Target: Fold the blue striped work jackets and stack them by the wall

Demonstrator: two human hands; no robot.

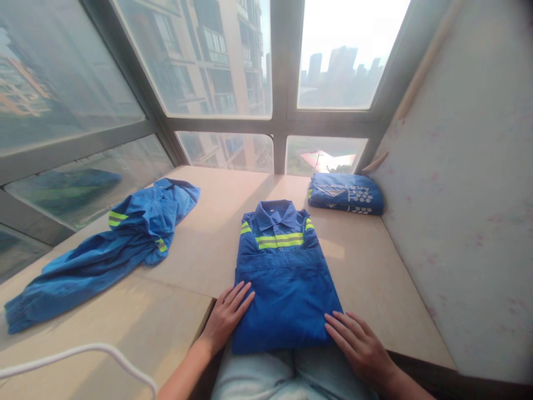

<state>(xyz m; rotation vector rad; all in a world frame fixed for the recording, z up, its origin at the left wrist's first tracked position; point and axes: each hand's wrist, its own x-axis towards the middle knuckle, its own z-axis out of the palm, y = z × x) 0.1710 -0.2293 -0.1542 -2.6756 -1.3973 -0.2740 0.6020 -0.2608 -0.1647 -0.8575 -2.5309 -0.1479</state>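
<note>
A blue work jacket [287, 300] lies folded into a long rectangle in front of me, its collar at the far end and a yellow-and-grey reflective stripe across the chest. The near part is a smooth blue layer folded up below that stripe. My left hand [231, 311] rests on its left edge, fingers stretched out. On the lower right edge lies my right hand [353, 336], with its fingers also straight and flat. Neither hand grips the cloth.
To the left, a crumpled blue work garment [125, 239] with reflective bands lies spread out. A folded blue bundle [345, 193] with white print sits by the right wall [462, 233]. Windows [220, 61] edge the wooden surface [195, 278]. A white cable [83, 350] crosses the lower left.
</note>
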